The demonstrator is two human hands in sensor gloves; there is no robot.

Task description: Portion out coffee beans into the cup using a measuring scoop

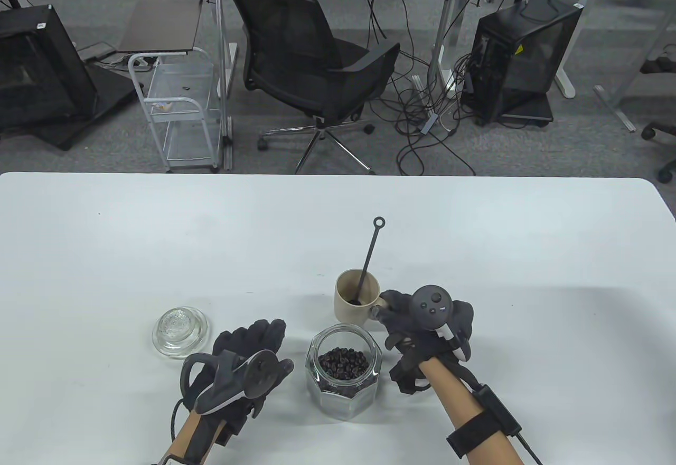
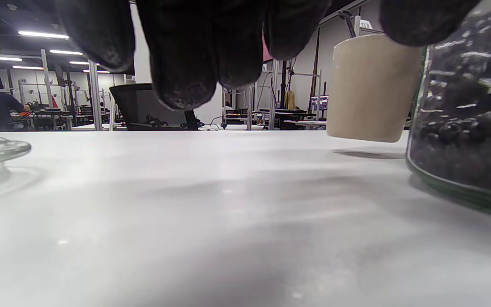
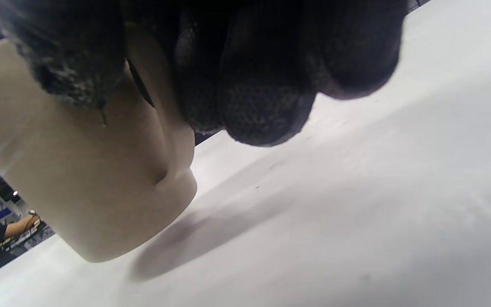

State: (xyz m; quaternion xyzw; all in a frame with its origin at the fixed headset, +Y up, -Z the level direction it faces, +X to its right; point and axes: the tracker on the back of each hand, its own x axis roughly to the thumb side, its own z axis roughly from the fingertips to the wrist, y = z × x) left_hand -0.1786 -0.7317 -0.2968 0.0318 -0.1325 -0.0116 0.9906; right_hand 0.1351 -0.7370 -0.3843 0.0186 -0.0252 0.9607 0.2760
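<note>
Seemingly between scoops — the right hand (image 1: 422, 322) curls its grip round the cup (image 1: 357, 296) handle, scoop (image 1: 368, 262) standing inside, left hand (image 1: 248, 354) relaxed, empty beside the bean jar (image 1: 344, 375) — next, retake the scoop

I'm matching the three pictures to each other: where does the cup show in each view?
Table view: the cup stands at centre, behind the jar, scoop handle sticking out, right hand on its handle.
Left wrist view: cup upper right, left of the jar.
Right wrist view: cup fills the left, fingers round its handle.
Shared landmark: the white table.
</note>
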